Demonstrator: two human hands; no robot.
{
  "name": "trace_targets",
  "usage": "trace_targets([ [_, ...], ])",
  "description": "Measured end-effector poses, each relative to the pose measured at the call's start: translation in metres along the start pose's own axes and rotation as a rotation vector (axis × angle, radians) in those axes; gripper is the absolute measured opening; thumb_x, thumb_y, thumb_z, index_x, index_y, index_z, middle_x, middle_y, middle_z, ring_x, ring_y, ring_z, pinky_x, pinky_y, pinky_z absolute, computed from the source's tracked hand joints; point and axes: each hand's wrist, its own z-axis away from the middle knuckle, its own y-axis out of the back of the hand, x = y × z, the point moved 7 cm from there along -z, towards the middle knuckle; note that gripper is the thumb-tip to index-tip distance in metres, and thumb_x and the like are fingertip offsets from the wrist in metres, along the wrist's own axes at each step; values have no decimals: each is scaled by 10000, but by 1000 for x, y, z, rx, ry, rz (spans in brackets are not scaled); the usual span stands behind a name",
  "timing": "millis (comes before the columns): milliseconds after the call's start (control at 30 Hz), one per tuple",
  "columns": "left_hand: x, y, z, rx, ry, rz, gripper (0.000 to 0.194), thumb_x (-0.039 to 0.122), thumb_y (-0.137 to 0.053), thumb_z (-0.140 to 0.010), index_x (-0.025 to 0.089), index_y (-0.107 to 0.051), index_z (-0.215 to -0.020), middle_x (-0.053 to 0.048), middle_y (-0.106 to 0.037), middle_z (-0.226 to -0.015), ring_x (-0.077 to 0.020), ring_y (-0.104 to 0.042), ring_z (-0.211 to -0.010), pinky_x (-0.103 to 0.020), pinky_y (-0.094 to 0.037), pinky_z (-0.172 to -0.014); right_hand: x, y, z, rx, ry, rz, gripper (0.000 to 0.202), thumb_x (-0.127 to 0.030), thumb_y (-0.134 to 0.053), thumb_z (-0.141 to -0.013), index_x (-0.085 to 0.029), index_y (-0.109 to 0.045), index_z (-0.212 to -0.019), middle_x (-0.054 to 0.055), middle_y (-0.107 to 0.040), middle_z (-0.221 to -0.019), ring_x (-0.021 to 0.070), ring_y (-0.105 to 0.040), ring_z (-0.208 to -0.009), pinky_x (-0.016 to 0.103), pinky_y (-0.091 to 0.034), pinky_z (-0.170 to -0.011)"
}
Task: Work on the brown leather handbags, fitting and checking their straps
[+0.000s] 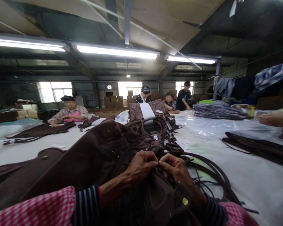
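Note:
A dark brown bag [153, 191] with brass studs lies close in front of me. My left hand [141, 164] is closed in a pinch at the bag's upper part. Right beside it, my right hand [175, 169] pinches at the same spot, its thumb and finger meeting the left ones. What sits between the fingertips is too small to make out. Long brown straps [212, 171] curve out to the right of my right hand. More brown bag material [85, 157] with studs spreads to the left of my hands.
A stack of brown bags [135, 113] with white paper bands stands ahead on the white table [261, 185]. Clear plastic bags [202, 127] and a wrapped pile [218, 110] lie right. Several people are around the table; another person's hand [273, 119] reaches in at right.

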Motion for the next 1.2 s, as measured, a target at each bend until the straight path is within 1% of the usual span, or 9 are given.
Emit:
trace_targets([
  [433, -4, -5, 0, -40, 39, 135, 279, 390, -667, -767, 115, -707, -748, -22, -649, -713, -140, -528, -682, -245, -372, -647, -9, -4, 1, 13, 20, -54, 345, -422, -838, -697, -141, -639, -673, -40, -571, -527, 39, -371, -411, 193, -238, -406],
  [600, 9, -2, 1, -132, -75, -32, 302, 413, -605, -876, 135, -724, -871, -28, -684, -820, -165, -586, -792, -251, -420, -730, -22, -1, -1, -28, 5, 49, 330, -436, -796, -724, -145, -642, -728, -25, -609, -569, 50, -413, -422, 193, -234, -400],
  [733, 42, 6, 8, -229, -292, -308, 293, 301, -591, -891, 221, -678, -1159, -34, -637, -1090, -183, -579, -955, -276, -435, -857, -59, 32, -7, -3, 79, 285, 280, -401, -764, -739, -150, -640, -749, -14, -630, -602, 72, -474, -447, 205, -287, -420],
  [833, 58, 9, 16, -396, -352, -468, 341, 161, -518, -882, 251, -666, -1176, -29, -606, -1126, -181, -559, -986, -286, -420, -904, -77, 69, -8, 51, 80, 416, 248, -385, -717, -757, -149, -654, -802, 9, -664, -680, 90, -499, -476, 233, -346, -463],
  [900, 62, 12, 21, -500, -349, -521, 402, 92, -489, -851, 268, -668, -1166, -16, -624, -1114, -190, -540, -1035, -287, -398, -945, -78, 84, -3, 1, 79, 558, 188, -317, -668, -782, -144, -686, -852, 19, -670, -740, 121, -557, -582, 264, -422, -566],
  [967, 64, 14, 26, -553, -362, -562, 492, 44, -491, -790, 286, -662, -1183, -5, -641, -1096, -200, -514, -1058, -286, -379, -964, -70, 88, 5, -116, 77, 757, 187, -252, -635, -796, -149, -714, -932, 32, -673, -833, 159, -599, -735, 296, -458, -698],
  [1067, 66, 14, 27, -521, -400, -620, 444, 23, -493, -722, 256, -691, -1043, -6, -646, -958, -192, -496, -954, -280, -382, -909, -50, 79, 18, -290, 100, 1007, 273, -301, -661, -827, -183, -700, -1071, 49, -648, -1009, 196, -595, -903, 332, -456, -828],
  [1133, 68, 15, 24, -409, -422, -634, 273, 29, -475, -722, 211, -650, -827, -3, -608, -812, -176, -474, -846, -285, -385, -860, -38, 69, 25, -361, 128, 1103, 333, -364, -679, -841, -200, -674, -1130, 60, -624, -1083, 219, -582, -988, 347, -443, -884],
  [1200, 71, 18, 20, -268, -457, -598, 193, 26, -446, -723, 190, -543, -689, 1, -567, -731, -166, -455, -787, -288, -388, -802, -32, 62, 28, -370, 154, 1169, 300, -351, -660, -860, -203, -667, -1121, 68, -623, -1095, 231, -574, -1031, 345, -428, -907],
])
